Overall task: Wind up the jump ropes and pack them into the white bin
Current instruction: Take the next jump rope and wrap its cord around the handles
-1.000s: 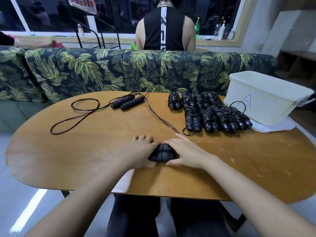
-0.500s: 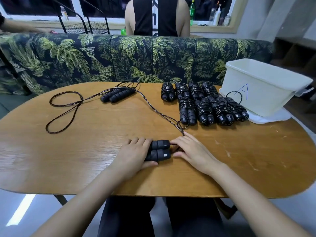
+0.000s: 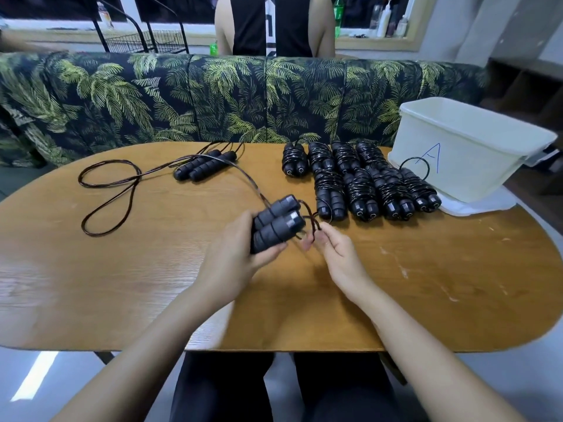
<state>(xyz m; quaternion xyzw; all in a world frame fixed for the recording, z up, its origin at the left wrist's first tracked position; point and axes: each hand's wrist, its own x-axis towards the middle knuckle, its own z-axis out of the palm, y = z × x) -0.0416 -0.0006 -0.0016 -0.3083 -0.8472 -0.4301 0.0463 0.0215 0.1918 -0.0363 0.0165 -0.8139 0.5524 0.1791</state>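
Centre frame: your left hand (image 3: pixel 234 257) is clamping its fingers round the paired handles (image 3: pixel 278 222), now lifted off the surface (image 3: pixel 122 284). Your right hand (image 3: pixel 338 257) is pinching the cord (image 3: pixel 312 222), so winding is likely starting. Farther back, the wound ropes (image 3: pixel 359 181) are waiting beside the white bin (image 3: pixel 457 153), upper right.

The left hand (image 3: pixel 234 260) grips two black jump rope handles (image 3: pixel 278 223) side by side above the tabletop (image 3: pixel 122 284). The right hand (image 3: pixel 338 254) pinches their cord (image 3: pixel 313 222) just beside the handle ends. Wound jump ropes (image 3: pixel 359 184) lie in two rows beside the white bin (image 3: pixel 463 150).
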